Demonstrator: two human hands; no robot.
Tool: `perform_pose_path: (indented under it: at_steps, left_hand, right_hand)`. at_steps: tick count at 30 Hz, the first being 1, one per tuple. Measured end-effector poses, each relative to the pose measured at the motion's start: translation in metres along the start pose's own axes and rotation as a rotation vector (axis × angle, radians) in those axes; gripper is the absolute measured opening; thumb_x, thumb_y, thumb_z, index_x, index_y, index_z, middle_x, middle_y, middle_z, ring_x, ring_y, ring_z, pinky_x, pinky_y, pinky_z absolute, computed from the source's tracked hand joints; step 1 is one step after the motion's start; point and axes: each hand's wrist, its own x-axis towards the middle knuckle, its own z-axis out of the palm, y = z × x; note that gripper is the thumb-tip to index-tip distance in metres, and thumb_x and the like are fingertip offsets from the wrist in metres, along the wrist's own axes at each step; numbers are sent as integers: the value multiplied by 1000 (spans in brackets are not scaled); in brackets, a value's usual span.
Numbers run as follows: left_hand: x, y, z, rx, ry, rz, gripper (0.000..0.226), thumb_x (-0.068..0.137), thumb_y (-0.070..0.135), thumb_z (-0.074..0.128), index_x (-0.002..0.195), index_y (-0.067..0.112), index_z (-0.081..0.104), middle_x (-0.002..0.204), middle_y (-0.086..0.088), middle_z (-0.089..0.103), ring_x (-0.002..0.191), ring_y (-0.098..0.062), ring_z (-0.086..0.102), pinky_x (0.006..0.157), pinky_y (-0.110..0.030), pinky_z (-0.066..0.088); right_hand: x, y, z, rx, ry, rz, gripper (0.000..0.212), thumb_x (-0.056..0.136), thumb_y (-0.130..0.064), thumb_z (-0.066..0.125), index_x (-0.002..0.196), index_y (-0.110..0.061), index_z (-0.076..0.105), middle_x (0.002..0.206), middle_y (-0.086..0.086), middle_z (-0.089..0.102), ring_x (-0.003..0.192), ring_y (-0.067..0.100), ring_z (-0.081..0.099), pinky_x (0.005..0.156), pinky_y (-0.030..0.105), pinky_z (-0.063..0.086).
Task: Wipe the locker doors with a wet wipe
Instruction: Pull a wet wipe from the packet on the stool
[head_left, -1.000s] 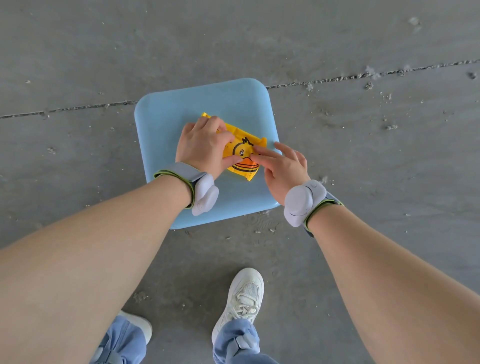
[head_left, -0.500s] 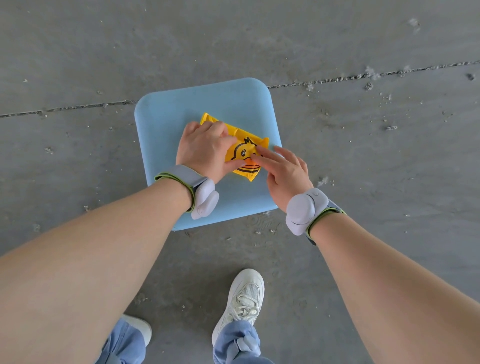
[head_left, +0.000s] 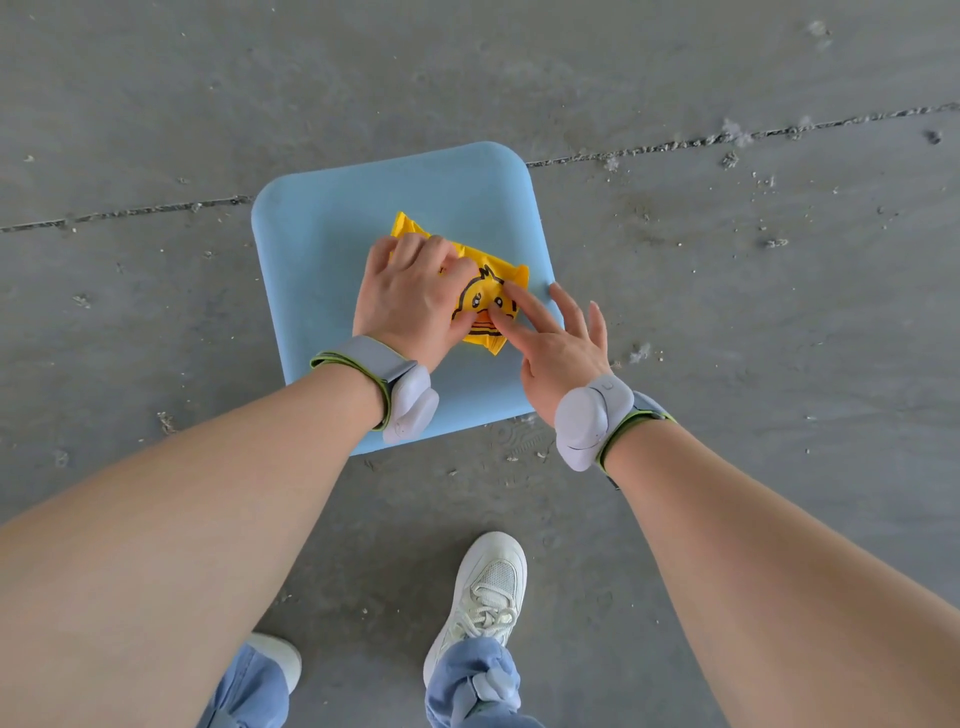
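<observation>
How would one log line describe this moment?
left hand: grips wipe pack on blue stool | right hand: fingertips touch its front

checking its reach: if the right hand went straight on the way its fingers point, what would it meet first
The yellow wipe pack: a fingertip of the right hand seems to touch its duck print. Just beyond lies the left hand, gripping the pack.

One blue stool (head_left: 322, 228), one yellow wipe pack (head_left: 480, 299), two hands (left hand (head_left: 410, 296), right hand (head_left: 558, 353)), two wrist bands (head_left: 592, 421) and two white shoes (head_left: 488, 592), one near left, one near right.
</observation>
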Motion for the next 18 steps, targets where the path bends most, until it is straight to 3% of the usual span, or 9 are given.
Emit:
perform_pose_path:
  at_steps: [4,8,12,18]
  left_hand:
    - [-3,-1,4,-39,41,37,21,66,27,73,82,14,69,90,-6,63,91,-23,40,81,-38,28]
    - [-2,-4,0,-51,-15,19,25,73,40,58,78,19,72,84,-4,61,86,-27,50,76,-39,38]
    - [2,-4,-4,-107,-67,10,25,66,38,68,79,18,76,77,-5,61,73,-30,60,66,-39,45]
    - [0,-5,-5,-175,-79,-9,22,67,33,70,80,16,76,76,-4,63,71,-30,61,64,-37,45]
  right_hand:
    - [1,1,-2,17,-12,-4,71,96,-3,34,151,-41,10,158,-22,-7,147,24,-9,118,50,-4]
    - [0,1,-4,23,-28,-16,68,98,-5,33,151,-40,10,158,-21,-8,147,23,-9,118,50,-3]
    - [-1,3,-1,56,-10,-17,66,99,-6,32,151,-39,10,158,-21,-7,147,23,-9,118,50,0]
    - [-2,3,1,72,-1,-17,66,99,-7,33,151,-39,8,158,-20,-7,147,23,-9,118,50,1]
